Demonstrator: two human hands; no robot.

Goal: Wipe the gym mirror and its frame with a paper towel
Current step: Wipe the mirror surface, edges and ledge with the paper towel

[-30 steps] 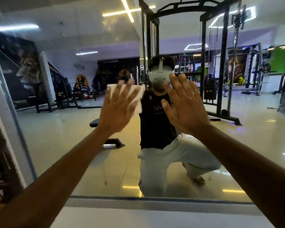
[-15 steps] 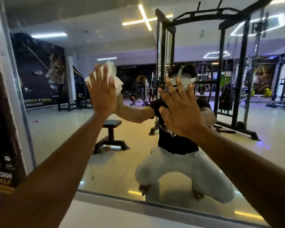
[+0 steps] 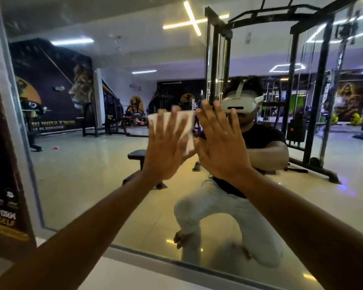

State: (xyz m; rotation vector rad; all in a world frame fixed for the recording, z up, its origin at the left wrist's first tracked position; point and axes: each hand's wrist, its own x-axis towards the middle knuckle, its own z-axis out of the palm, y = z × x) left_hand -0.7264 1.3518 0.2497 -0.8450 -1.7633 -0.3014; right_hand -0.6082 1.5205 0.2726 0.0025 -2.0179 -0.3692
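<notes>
A big gym mirror (image 3: 88,168) fills the view, with a pale frame (image 3: 23,130) down its left side and along the bottom. My left hand (image 3: 166,147) lies flat on the glass with fingers spread, pressing a white paper towel (image 3: 187,124) against the mirror. The towel shows between and above the fingers. My right hand (image 3: 222,143) rests flat on the glass just right of the left hand, fingers apart, holding nothing. Both forearms reach up from the bottom of the view.
The glass reflects a crouching person, a black cable machine (image 3: 314,101), a bench (image 3: 137,155) and a shiny floor. A dark poster (image 3: 2,164) covers the wall left of the frame. A white ledge (image 3: 134,271) runs below the mirror.
My left hand has slid the towel from the upper left down and to the right, next to my right hand. My right hand has stayed flat on the glass.
</notes>
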